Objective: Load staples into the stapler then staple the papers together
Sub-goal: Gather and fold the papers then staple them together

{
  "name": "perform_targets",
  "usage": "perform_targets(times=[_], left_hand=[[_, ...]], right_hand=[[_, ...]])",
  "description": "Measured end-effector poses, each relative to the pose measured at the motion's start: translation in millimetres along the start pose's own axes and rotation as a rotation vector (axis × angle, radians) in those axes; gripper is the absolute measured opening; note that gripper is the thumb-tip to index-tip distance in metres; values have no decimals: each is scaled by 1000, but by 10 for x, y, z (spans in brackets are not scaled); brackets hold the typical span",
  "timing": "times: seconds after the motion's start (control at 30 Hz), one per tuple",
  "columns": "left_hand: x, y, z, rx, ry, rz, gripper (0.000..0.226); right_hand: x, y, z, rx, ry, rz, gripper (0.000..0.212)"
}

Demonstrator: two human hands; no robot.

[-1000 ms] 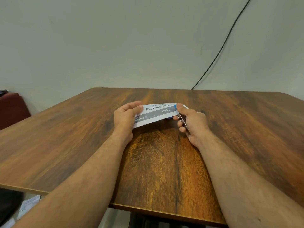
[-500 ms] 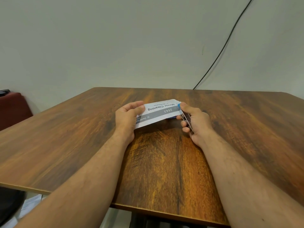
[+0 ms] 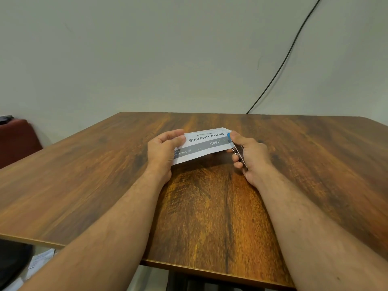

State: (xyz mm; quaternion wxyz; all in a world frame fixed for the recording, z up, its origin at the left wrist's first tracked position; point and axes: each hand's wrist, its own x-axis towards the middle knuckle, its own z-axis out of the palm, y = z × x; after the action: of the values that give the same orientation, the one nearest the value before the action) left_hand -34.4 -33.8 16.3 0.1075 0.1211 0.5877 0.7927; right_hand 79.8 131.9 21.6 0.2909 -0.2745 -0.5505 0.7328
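A small stack of white papers (image 3: pixel 204 143) with a grey band and upside-down print "Mirror Cleaning 2643" is held just above the middle of the wooden table (image 3: pixel 105 175). My left hand (image 3: pixel 164 152) grips its left end, thumb on top. My right hand (image 3: pixel 249 154) is curled round a slim stapler (image 3: pixel 240 154) with a metal underside and a blue tip, clamped over the right edge of the papers. Most of the stapler is hidden inside the hand.
A black cable (image 3: pixel 283 59) runs down the wall behind the table. A dark red seat (image 3: pixel 14 139) stands at the far left. Loose papers (image 3: pixel 39 261) lie on the floor below the table's near left edge.
Both hands have lifted the papers slightly and tilted the right end upward; the stapler stays on the right edge.
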Motion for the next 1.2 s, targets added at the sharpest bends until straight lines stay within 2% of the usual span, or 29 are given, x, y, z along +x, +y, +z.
perform_targets(times=[1.2], left_hand=[[-17,5,8,41,-12,2,15]], right_hand=[[6,6,-17,-66,26,-28,26]])
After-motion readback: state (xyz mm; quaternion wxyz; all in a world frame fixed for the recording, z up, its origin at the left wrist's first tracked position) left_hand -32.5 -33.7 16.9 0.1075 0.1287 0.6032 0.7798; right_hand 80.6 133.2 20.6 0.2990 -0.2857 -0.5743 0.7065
